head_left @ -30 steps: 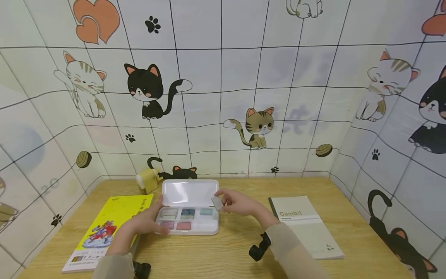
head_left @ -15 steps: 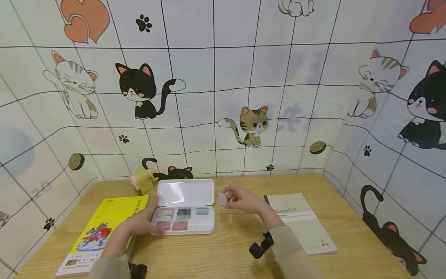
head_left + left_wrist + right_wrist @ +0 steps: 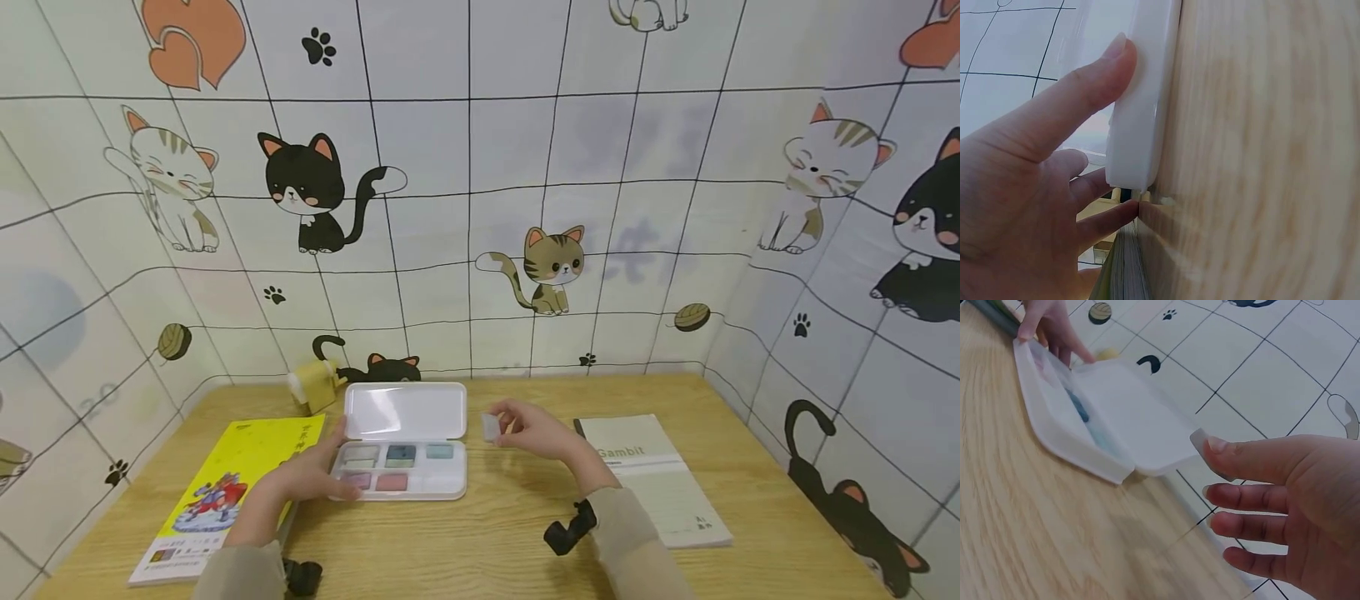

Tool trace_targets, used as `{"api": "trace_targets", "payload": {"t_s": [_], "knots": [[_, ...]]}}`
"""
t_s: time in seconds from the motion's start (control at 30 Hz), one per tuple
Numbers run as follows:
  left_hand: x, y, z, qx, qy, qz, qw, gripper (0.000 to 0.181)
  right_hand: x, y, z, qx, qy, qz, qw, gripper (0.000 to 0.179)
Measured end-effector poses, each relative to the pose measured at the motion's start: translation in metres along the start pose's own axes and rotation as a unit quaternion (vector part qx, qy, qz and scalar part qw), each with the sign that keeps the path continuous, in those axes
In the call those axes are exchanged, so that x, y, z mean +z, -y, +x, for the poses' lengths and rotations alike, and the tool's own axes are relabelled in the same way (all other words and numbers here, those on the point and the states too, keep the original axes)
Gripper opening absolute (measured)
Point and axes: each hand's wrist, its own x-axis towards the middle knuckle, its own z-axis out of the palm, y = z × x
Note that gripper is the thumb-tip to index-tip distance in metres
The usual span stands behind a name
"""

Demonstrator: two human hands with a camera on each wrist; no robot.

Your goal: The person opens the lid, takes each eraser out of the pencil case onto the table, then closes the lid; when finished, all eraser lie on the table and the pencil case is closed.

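Observation:
An open white plastic paint box (image 3: 442, 485) lies on the wooden table, its lid (image 3: 405, 410) tilted back. Several coloured blocks, among them a pink block (image 3: 392, 482) and a dark blue-green block (image 3: 401, 452), sit in its compartments. My left hand (image 3: 306, 473) holds the box at its left end, thumb (image 3: 1100, 75) on the front wall and fingers around the side. To the right of the lid, my right hand (image 3: 531, 429) pinches a small pale grey block (image 3: 491, 427) between thumb and fingers. In the right wrist view the thumb covers part of that grey block (image 3: 1210, 456).
A thick yellow book (image 3: 225, 492) lies left of the box, partly under my left forearm. The pale Gambit notebook (image 3: 652, 475) lies at the right, partly behind my right sleeve. A yellow object (image 3: 313, 386) stands behind the box, near the cat-patterned wall covering (image 3: 420, 233).
My right hand has moved right with the grey block, from the box's right edge to beside it. My left hand keeps its place on the box; the head view has shifted slightly.

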Motion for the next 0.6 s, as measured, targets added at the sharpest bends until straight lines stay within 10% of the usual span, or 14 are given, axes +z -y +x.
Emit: {"api": "trace_targets", "payload": {"t_s": [0.6], "knots": [[0.0,0.002,0.002,0.006,-0.003,0.003,1.0,0.126,0.001,-0.031,0.013,0.015,0.013,-0.034,0.9992,0.041]]}}
